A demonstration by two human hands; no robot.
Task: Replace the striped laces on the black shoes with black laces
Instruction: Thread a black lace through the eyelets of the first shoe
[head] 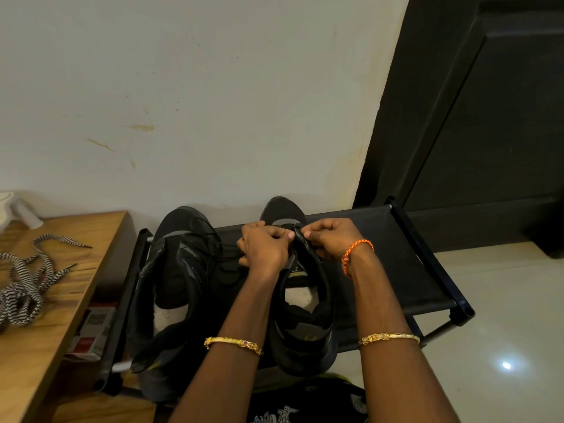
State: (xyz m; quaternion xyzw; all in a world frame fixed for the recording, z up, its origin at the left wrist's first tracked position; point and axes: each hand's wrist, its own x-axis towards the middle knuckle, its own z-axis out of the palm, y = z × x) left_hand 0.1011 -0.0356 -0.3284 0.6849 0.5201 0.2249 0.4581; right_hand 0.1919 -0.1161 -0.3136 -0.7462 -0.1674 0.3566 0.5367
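Two black shoes stand side by side on a black fabric rack (pixel 396 264), toes toward the wall. The left shoe (pixel 174 279) carries a black lace (pixel 219 254) whose loose ends trail to the right. Over the front of the right shoe (pixel 302 315), my left hand (pixel 265 248) and my right hand (pixel 329 236) each pinch a black lace at the eyelets, fingers curled. The lace between the fingers is mostly hidden. The striped black-and-white laces (pixel 27 282) lie in a loose heap on the wooden table (pixel 61 300) at the left.
A white wall rises right behind the rack. A dark door (pixel 488 117) stands at the right, with pale tiled floor (pixel 503 315) below it. A white object (pixel 18 212) sits at the table's far corner. Boxes (pixel 91 331) lie under the table.
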